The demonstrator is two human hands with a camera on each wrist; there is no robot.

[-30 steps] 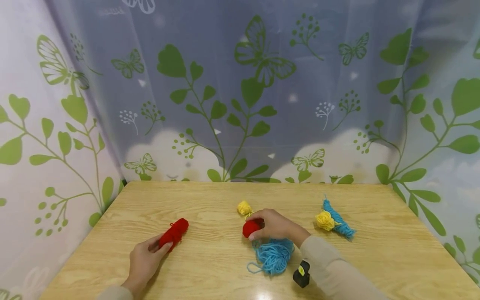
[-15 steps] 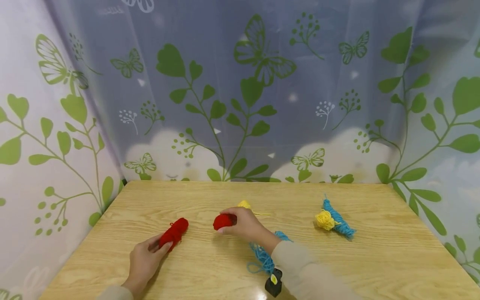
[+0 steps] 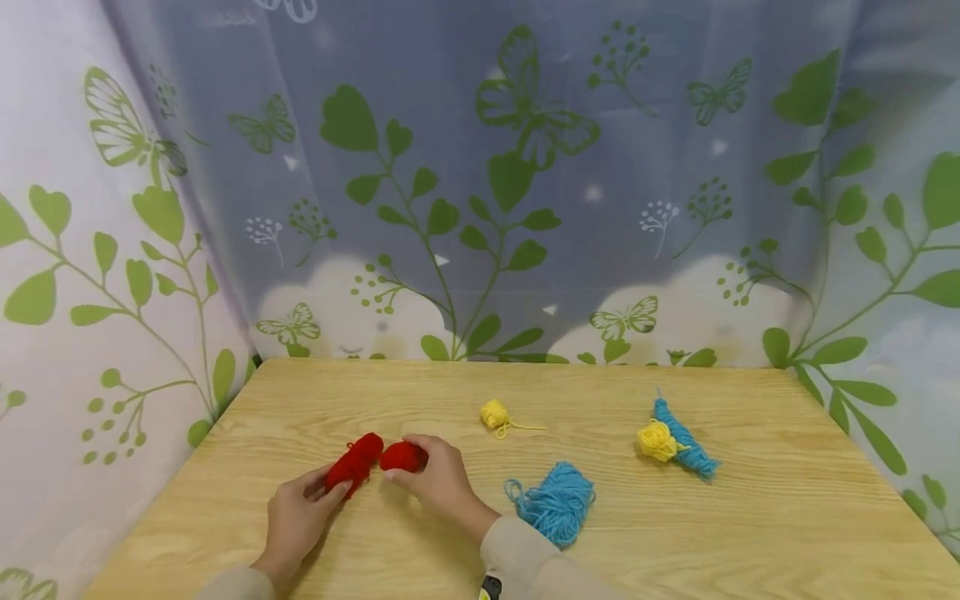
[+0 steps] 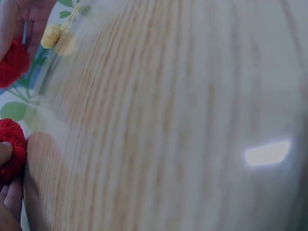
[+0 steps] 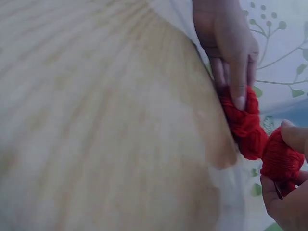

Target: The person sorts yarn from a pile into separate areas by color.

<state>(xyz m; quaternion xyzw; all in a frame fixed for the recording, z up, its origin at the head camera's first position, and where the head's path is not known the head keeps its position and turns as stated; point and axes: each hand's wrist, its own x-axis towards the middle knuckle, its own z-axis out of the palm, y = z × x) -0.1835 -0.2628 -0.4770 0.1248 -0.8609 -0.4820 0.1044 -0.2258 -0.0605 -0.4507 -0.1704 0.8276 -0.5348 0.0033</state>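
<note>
On the left of the table, my left hand (image 3: 296, 517) grips a long red yarn skein (image 3: 357, 462) between thumb and fingers. My right hand (image 3: 444, 482) pinches a smaller round red yarn ball (image 3: 402, 457), held close beside the skein's upper right end. The right wrist view shows the skein (image 5: 244, 122) under the left hand (image 5: 231, 43) and the red ball (image 5: 281, 156) between the right thumb and fingers. In the left wrist view, part of the skein (image 4: 12, 149) shows at the left edge, below the red ball (image 4: 13, 62).
A small yellow yarn ball (image 3: 494, 414) with a loose tail lies behind the right hand. Blue yarn (image 3: 557, 503) lies right of the right forearm. Farther right, another yellow ball (image 3: 657, 440) rests against a twisted blue skein (image 3: 685, 442). A patterned curtain (image 3: 480, 183) borders the wooden table (image 3: 600, 400).
My right hand has carried the red ball leftward from beside the blue yarn to the red skein. The left hand has kept its grip in place. The blue yarn is now uncovered.
</note>
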